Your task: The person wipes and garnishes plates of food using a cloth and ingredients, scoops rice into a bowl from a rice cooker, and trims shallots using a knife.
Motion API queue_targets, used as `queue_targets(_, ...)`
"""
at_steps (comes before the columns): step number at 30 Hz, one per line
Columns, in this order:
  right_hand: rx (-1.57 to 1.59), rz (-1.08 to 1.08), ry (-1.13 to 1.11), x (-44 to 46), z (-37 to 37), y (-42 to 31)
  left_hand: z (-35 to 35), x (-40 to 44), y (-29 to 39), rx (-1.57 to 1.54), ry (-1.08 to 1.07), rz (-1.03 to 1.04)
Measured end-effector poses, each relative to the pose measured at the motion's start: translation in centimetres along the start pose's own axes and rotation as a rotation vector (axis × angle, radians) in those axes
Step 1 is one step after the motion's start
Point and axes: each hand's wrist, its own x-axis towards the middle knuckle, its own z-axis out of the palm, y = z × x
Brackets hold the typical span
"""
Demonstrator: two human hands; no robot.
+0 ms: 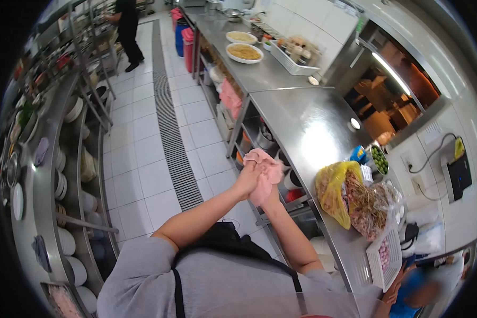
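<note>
A crumpled pink cloth (268, 168) is held in front of my body, beside the edge of the steel counter. My left hand (247, 180) is closed on the cloth from the left, its fingers pressed into the folds. Coming up from the right, my right hand (270, 195) is mostly covered by the cloth, which wraps around it. Both hands are close together, above the lower shelf of the counter.
On the steel counter (297, 114) lie a yellow bag (334, 185) of produce, a white basket (382, 259) of small purplish bulbs and a container of green limes (378, 159). Farther back are two dishes of food. A floor drain (169, 116) runs ahead. Other people stand far ahead and lower right.
</note>
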Motion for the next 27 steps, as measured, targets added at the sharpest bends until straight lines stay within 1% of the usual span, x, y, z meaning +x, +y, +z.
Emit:
queue_targets(2, 0.392, 0.045, -0.132, 2.7, -11.0, -2.4, -0.9, 2.4, 0.1, -0.224, 0.049, 0.073)
queue_targets(3, 0.495, 0.068, -0.182, 2.5, -10.0, -9.0, -7.2, -1.8, 1.0, -0.170, 0.103, -0.015)
queue_targets(5, 0.688, -0.152, 0.075, 3.7, -9.2, -9.1, -8.6, 0.2, 3.5, -0.340, 0.184, -0.250)
queue_targets(6, 0.502, -0.384, 0.217, 5.3, -8.3, -8.3, -10.0, 1.7, 3.2, -0.642, -0.042, -0.187)
queue_targets(7, 0.511, -0.396, 0.207, 6.4, -7.6, -7.5, -11.2, 2.7, 2.7, -0.649, -0.026, -0.183)
queue_targets(9, 0.661, -0.448, 0.092, 9.7, -6.4, -6.1, -13.9, 5.1, 2.2, 0.487, -0.307, 0.399)
queue_targets(10, 0.756, -0.370, 0.240, 11.7, -5.3, -6.2, -13.3, 7.2, 5.9, 0.236, -0.525, 1.020)
queue_targets(11, 0.715, -0.256, 0.277, 14.0, -2.8, -5.4, -13.3, 8.7, 5.2, 0.241, -0.519, 1.010)
queue_targets(12, 0.894, -0.093, 0.257, 15.6, -0.2, -5.1, -13.4, 10.1, 4.1, -0.217, -0.241, 0.474)
queue_targets(13, 0.700, -0.207, 0.342, 18.0, 3.9, -4.3, -13.6, 11.4, 3.3, -0.642, 0.054, -0.084)
queue_targets(14, 0.502, -0.324, 0.425, 21.1, 7.1, -3.5, -14.7, 13.2, 3.9, -0.679, 0.212, -0.054)
queue_targets(16, 0.408, -0.258, 0.360, 25.9, 7.4, -3.5, -15.6, 16.3, 8.4, -0.745, 0.281, 0.023)
queue_targets(17, 0.426, -0.264, 0.332, 28.2, 6.1, -3.7, -18.9, 19.6, 7.1, -0.669, 0.250, -0.017)
queue_targets(18, 0.708, -0.204, 0.172, 30.4, 4.3, -4.5, -22.6, 22.3, 5.4, -0.595, 0.227, -0.063)
queue_targets(19, 0.984, -0.129, -0.012, 31.6, 3.9, -5.0, -23.3, 22.6, 7.2, -0.525, 0.324, -0.148)
queue_targets(20, 1.004, -0.139, -0.057, 33.3, 4.9, -4.8, -23.8, 23.1, 9.8, -0.453, 0.416, -0.222)
queue_targets(21, 0.749, -0.421, 0.064, 35.7, 5.7, -4.4, -24.8, 24.6, 10.9, -0.462, 0.455, -0.222)
queue_targets(22, 0.487, -0.688, 0.197, 37.4, 5.7, -4.7, -25.9, 26.0, 11.6, -0.498, 0.496, -0.151)
queue_targets(23, 0.514, -0.709, 0.176, 38.3, 5.5, -5.0, -26.9, 26.8, 12.1, -0.538, 0.536, -0.081)
queue_targets(24, 0.908, -0.480, -0.037, 39.5, 3.2, -5.6, -28.5, 27.4, 12.7, -0.546, 0.569, -0.077)
queue_targets(25, 1.270, -0.214, -0.262, 40.6, 2.3, -5.9, -30.3, 27.8, 13.2, -0.311, 0.568, -0.109)
queue_targets(26, 1.392, -0.367, -0.201, 42.1, 6.6, -5.1, -31.5, 28.2, 13.7, -0.073, 0.555, -0.143)
queue_targets(27, 1.400, -0.382, -0.201, 43.5, 7.5, -4.5, -32.5, 28.9, 13.6, -0.067, 0.568, -0.134)
